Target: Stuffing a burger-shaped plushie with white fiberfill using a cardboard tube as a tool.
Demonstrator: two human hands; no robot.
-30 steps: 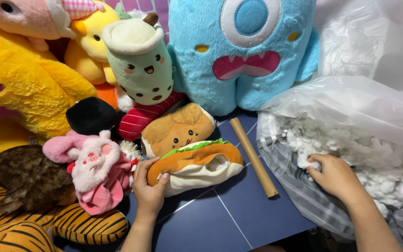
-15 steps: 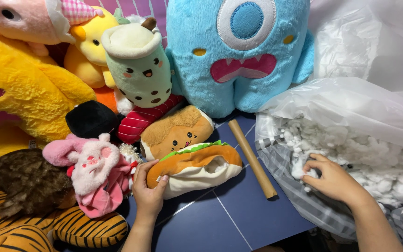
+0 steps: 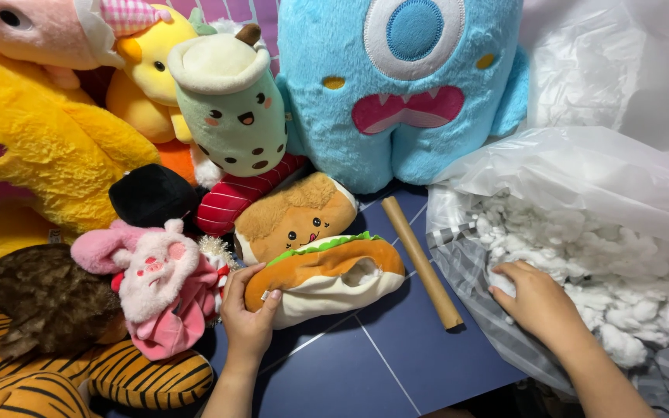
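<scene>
Softly, the left hand (image 3: pixel 248 313) pinched the squashy sandwich plush (image 3: pixel 325 275) by its end; the right hand (image 3: pixel 534 298) closed on light white stuffing (image 3: pixel 582 255).

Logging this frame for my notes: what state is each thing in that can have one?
Sandwich plush: lying on the blue floor, seam gaping, white filling showing.
Clear plastic bag: open, holding loose white stuffing.
Left hand: grip closed on the sandwich plush's end.
Right hand: inside the bag, on stuffing.
Cardboard tube: lying flat, untouched.
</scene>
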